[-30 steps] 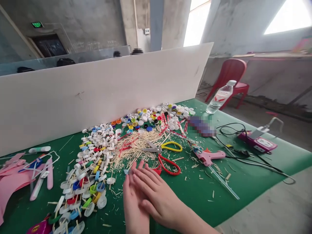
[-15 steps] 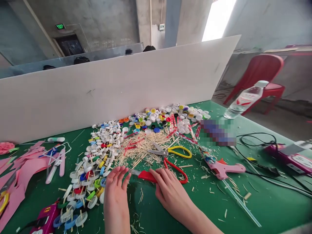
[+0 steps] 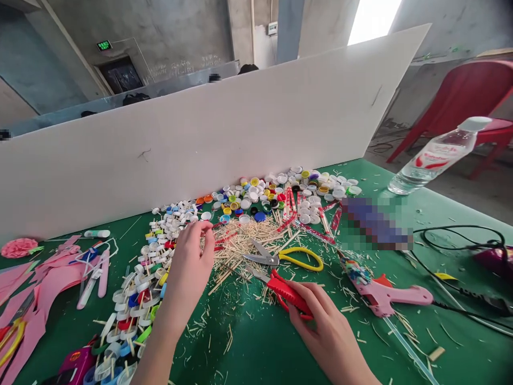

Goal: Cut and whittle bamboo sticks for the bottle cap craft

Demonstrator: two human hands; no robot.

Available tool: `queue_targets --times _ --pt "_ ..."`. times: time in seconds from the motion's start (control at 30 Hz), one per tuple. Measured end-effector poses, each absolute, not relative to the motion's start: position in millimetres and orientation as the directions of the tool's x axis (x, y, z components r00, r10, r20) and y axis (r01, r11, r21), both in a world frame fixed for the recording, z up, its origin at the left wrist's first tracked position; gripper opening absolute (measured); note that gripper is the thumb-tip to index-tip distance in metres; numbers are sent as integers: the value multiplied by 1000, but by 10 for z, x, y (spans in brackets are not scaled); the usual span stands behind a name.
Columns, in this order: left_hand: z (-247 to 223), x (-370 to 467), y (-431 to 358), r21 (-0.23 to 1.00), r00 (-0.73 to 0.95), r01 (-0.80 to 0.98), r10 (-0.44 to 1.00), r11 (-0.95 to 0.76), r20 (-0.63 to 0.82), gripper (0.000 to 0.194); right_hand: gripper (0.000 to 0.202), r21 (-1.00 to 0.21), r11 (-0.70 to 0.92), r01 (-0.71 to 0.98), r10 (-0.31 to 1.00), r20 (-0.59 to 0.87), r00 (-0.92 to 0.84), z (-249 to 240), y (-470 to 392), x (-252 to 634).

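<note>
My right hand point(image 3: 324, 315) is wrapped round the red handle of a utility knife point(image 3: 286, 291). The blade points up and left, over loose wooden sticks point(image 3: 236, 251). My left hand point(image 3: 194, 248) is bent over the left edge of the stick pile, beside bottle caps point(image 3: 176, 214) with sticks in them. Its thumb and forefinger are apart, and nothing shows between them. Just beyond the knife lie open scissors point(image 3: 298, 258) with one yellow and one red handle; the knife and my right hand partly cover the red one.
A pink glue gun point(image 3: 390, 297) lies right of my right hand, its cord trailing right. A water bottle point(image 3: 436, 158) stands behind it. Pink paper point(image 3: 52, 299) and a purple device point(image 3: 78, 363) are at left. A white board point(image 3: 224, 144) closes off the table's back.
My left hand has moved forward, away from the blade to the stick pile's edge. The knife, still in my right hand, has shifted right and its blade has tilted upward. The view has turned slightly.
</note>
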State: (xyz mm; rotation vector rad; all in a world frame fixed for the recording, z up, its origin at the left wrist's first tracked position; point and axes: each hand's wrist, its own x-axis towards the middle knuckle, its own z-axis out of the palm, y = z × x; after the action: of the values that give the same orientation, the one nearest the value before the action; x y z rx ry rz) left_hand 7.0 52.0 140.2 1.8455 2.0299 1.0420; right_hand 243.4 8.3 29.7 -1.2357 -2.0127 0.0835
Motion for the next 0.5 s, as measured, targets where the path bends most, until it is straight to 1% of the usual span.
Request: queue_targets --times 0.03,0.1,0.17,0.23,0.3,0.37,0.43,0.5 --pt "1370 103 580 567 -156 822 936 -55 316 19 25 -432 519 737 794 563 -229 291 75 2453" --pt "1277 168 672 511 -73 855 955 -90 289 19 24 -473 482 738 819 542 -188 267 53 2482" --pt "1167 226 741 492 2 863 975 -115 224 19 21 -523 418 742 851 512 -119 238 29 2505" --pt "1060 278 810 479 69 866 983 -143 168 20 18 -599 339 726 883 468 -26 218 13 2524" --pt "972 333 895 468 143 864 981 -187 128 22 18 -707 242 665 917 391 82 213 9 2542" --pt "904 404 1001 445 220 864 972 -235 86 23 20 -815 130 565 940 282 191 213 17 2560" --pt "846 489 1119 369 290 884 956 -286 47 24 24 -888 43 457 946 183 267 202 27 2582" --pt "783 574 1232 261 334 908 942 -327 18 25 26 -927 14 374 942 137 305 175 33 2605"
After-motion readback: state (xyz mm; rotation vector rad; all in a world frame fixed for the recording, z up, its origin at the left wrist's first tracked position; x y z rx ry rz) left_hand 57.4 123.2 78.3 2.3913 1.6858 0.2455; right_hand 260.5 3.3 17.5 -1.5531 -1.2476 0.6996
